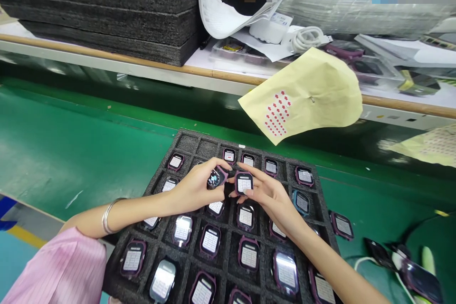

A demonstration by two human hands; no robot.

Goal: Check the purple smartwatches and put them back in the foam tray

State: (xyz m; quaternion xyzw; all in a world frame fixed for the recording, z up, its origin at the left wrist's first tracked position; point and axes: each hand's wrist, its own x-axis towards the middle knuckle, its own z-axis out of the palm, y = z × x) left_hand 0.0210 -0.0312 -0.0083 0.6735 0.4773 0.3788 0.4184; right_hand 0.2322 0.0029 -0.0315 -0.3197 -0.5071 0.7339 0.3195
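My left hand (199,181) is closed on a purple-framed smartwatch (214,178) whose dark screen shows a watch face. Close beside it, my right hand (268,191) grips another purple smartwatch (244,183) with a white list on its lit screen, thumb at its lower edge. Both watches are strapless as far as I can see. Beneath my hands lies a black foam tray (228,225) divided into compartments, several holding lit watches, such as a purple one (248,253) and a silver-looking one (163,279). My forearms hide some of the compartments.
A purple watch (342,225) lies on the green table (64,137) right of the tray. Farther right are cables and a dark device (422,280). Behind, a shelf holds stacked black foam (107,9), papers and a coiled white cable (309,39); yellow paper (320,90) hangs over its edge.
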